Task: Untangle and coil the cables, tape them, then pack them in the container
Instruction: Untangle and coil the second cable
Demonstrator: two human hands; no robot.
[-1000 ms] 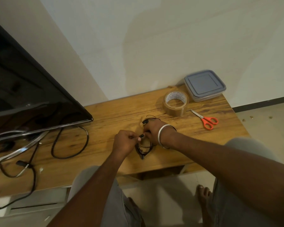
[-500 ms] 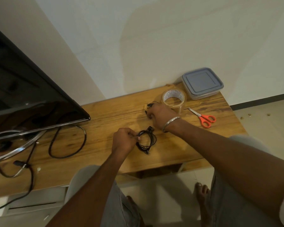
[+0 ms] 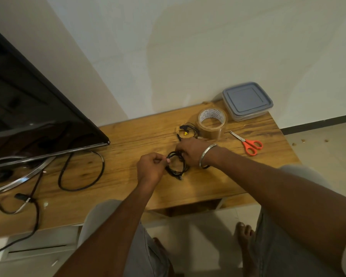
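Observation:
A small black coiled cable (image 3: 175,166) lies on the wooden table (image 3: 128,182). My left hand (image 3: 151,168) pinches its left side with closed fingers. My right hand (image 3: 190,149), with a metal bangle on the wrist, grips the coil's upper right part. A second bundle of thin black cable with a yellow plug (image 3: 187,131) lies behind my right hand, next to the roll of brown tape (image 3: 212,122). Orange-handled scissors (image 3: 248,143) lie to the right. The grey-lidded container (image 3: 247,100) stands shut at the table's back right corner.
A black television (image 3: 28,108) on a curved metal stand (image 3: 18,176) fills the left side. Its thick black cords (image 3: 80,172) loop over the table's left half. The table's front edge is close to my knees, and tiled floor lies to the right.
My right hand left the second cable bundle beside the tape and came back to the coil held by my left hand. It now grips that coil too.

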